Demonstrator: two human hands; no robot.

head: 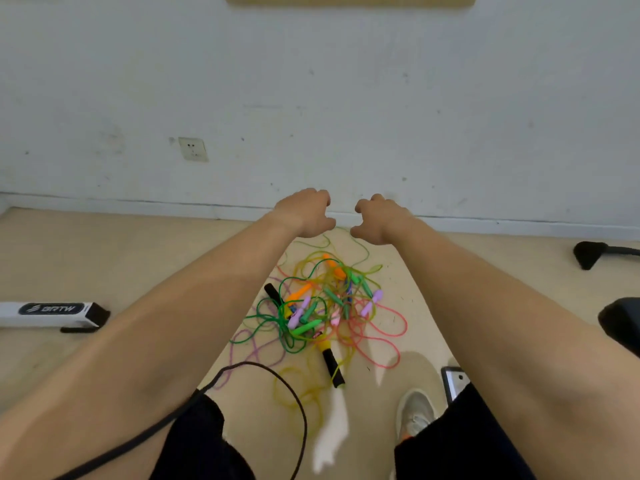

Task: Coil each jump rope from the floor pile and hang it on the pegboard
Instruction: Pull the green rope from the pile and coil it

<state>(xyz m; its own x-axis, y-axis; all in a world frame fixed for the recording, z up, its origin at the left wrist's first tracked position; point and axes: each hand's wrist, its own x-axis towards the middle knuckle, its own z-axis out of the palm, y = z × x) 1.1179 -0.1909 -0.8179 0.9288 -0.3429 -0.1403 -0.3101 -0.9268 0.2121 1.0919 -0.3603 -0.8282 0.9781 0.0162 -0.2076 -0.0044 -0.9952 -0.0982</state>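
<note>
A tangled pile of jump ropes point(322, 303) lies on the beige floor, with green, orange, lilac and pink handles and thin green, pink, yellow and purple cords. A black-and-yellow handle point(332, 365) points toward me at the pile's near edge. Both my arms stretch forward above the pile. My left hand point(306, 213) and my right hand point(379, 220) hover side by side beyond its far edge, fingers curled downward and apart, holding nothing. The bottom edge of the wooden pegboard point(349, 0) shows at the top of the wall.
A black cable point(294, 393) loops across the floor near my left leg. A white box with a dark label point(52, 311) lies at left. A wall socket point(193, 148) sits low on the wall. My shoe point(415, 410) and a phone point(455, 381) are at right, a black chair base point(592, 252) farther right.
</note>
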